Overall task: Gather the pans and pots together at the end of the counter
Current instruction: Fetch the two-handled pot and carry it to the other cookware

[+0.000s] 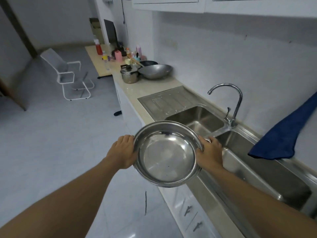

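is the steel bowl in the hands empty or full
Empty. The steel bowl shows a bare shiny inside with only a few tiny dark specks; the left hand and right hand hold its rim.

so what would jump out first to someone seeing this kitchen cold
The shiny steel basin at centre catches the eye first, with the left hand and right hand gripping its rim on opposite sides beside the sink. Next come the wok and lidded pot side by side at the counter's far end, and the blue cloth draped at right.
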A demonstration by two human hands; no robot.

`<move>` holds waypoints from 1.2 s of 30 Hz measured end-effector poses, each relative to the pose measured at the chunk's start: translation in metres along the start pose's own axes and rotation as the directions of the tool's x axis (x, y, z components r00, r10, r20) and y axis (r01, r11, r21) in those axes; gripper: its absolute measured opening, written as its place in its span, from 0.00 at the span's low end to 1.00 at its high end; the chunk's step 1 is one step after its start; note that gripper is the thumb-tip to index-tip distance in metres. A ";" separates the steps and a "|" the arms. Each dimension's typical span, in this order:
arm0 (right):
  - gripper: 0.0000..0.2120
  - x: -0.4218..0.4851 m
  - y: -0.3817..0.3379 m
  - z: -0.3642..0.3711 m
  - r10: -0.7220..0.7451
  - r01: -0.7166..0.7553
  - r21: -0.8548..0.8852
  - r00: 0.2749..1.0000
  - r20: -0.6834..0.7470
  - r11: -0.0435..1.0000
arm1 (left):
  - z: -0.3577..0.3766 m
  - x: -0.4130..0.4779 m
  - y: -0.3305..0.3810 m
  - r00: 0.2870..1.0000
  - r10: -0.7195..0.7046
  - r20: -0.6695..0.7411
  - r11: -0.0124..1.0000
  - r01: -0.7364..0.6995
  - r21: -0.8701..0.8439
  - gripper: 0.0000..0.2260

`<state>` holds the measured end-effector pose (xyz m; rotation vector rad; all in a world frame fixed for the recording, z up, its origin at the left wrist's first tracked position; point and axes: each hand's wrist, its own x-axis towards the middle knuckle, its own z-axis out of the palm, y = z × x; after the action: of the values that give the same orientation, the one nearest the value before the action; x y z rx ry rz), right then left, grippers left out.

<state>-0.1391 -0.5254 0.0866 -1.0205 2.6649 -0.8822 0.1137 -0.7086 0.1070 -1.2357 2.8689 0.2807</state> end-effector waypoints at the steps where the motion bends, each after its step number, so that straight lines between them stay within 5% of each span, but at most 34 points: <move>1: 0.27 0.010 -0.007 0.006 0.004 -0.004 0.001 1.000 -0.004 1.000 | -0.002 0.012 -0.009 1.000 0.003 -0.008 1.000 -0.003 0.000 0.21; 24: 0.23 0.283 -0.146 0.145 -0.057 0.059 -0.035 0.997 0.050 0.998 | -0.026 0.291 -0.165 0.999 -0.007 -0.046 0.996 0.011 0.086 0.22; 36: 0.18 0.367 -0.231 0.220 -0.006 0.005 -0.185 1.000 -0.007 0.983 | -0.052 0.436 -0.267 0.988 0.156 0.003 0.982 -0.155 0.106 0.22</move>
<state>-0.2128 -1.0047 0.0639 -1.0645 2.7937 -0.6484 0.0092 -1.2108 0.0825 -0.9994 2.9459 0.1242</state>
